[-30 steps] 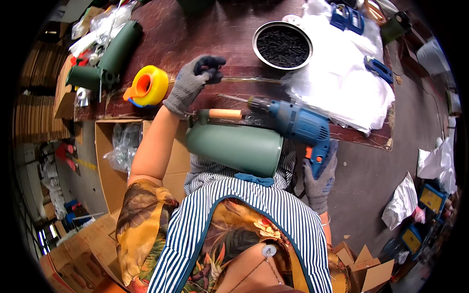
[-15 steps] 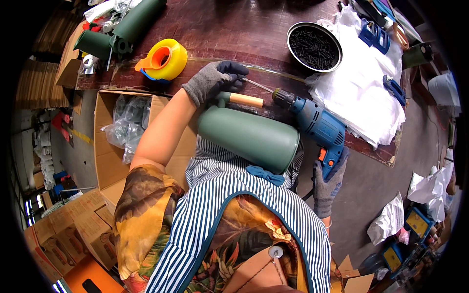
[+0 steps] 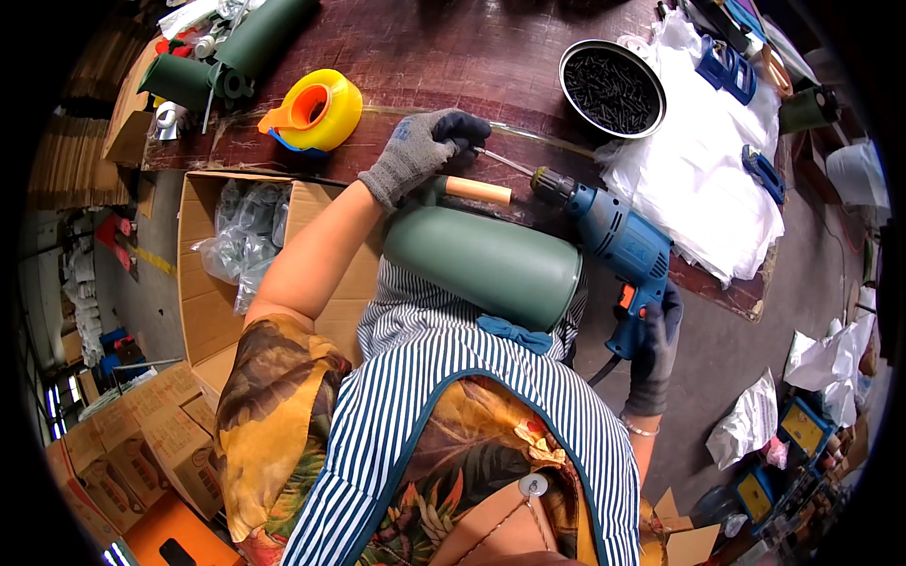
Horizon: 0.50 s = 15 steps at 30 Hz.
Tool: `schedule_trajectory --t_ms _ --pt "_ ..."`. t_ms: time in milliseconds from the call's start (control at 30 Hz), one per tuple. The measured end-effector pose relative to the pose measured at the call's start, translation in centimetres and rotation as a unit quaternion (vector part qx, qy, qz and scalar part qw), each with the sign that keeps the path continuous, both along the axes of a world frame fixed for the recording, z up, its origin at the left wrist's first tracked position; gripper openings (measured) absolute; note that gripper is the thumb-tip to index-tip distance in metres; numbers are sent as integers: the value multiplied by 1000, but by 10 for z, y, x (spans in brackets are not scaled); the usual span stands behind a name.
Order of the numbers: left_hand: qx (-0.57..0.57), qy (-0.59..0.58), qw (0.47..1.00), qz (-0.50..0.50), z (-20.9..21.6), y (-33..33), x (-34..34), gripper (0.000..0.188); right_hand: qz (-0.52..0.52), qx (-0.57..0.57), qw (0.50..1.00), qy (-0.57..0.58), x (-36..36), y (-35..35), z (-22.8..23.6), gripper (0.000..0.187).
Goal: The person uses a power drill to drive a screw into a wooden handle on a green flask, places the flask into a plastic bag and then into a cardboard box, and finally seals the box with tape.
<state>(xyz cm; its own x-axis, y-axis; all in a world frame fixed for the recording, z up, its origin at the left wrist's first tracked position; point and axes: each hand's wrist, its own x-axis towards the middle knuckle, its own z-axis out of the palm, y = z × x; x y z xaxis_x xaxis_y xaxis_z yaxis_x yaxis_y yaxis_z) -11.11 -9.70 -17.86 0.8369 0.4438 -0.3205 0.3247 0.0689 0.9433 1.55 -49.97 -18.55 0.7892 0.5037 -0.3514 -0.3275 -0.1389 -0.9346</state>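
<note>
At the table's near edge, my gloved left hand [image 3: 420, 151] pinched the drill bit tip [image 3: 500, 162] above the wooden handle [image 3: 477, 191] of the green canister [image 3: 486, 264], which lay across my lap. Right hand [image 3: 654, 344] was closed around the blue drill [image 3: 618, 245] grip. Yellow tape dispenser [image 3: 316, 111] sat just left; bowl of black screws [image 3: 612, 90] further back.

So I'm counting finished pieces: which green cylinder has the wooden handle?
The large green cylinder lying against the person's apron, with the wooden handle beside the left hand. The green cylinders at the table's far-left corner show none.
</note>
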Motion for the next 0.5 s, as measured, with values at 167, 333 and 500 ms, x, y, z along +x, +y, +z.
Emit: schedule_trajectory --t_ms 167,333,500 --pt "161 15 986 30 2 5 -9 43 -11 36 987 157 24 0 -17 45" --pt "320 73 939 -108 13 -33 -45 60 -47 57 975 210 21 -3 -10 47" --pt "291 84 941 -152 22 -10 -49 55 -37 73 967 240 47 -52 -8 45"
